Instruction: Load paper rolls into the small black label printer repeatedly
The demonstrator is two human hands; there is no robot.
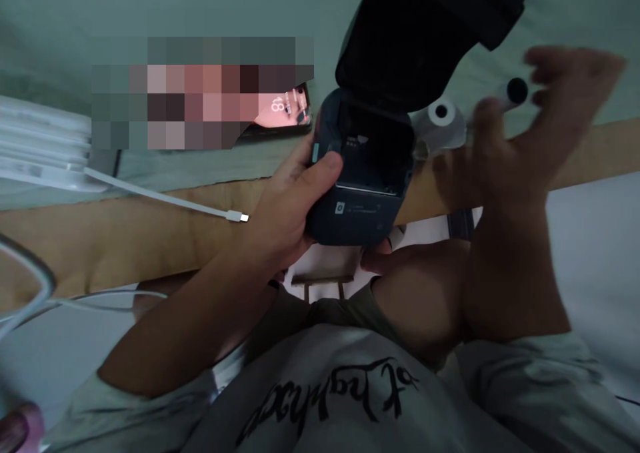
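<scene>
My left hand is wrapped around a dark blue portable label printer, its thumb lying over the near left edge. The printer's black lid stands swung up, and the compartment below it looks dark inside. To the right, my right hand is raised with its fingers apart and blurred by motion. Close to those fingers lie a white paper roll in what looks like clear wrapping and a roll with a dark round end, partly covered by the hand.
A lit phone lies left of the printer, partly behind a pixelated patch. A white cable ends in a bare plug near my left wrist, leading from a white device. The table's wooden edge runs across in front of me.
</scene>
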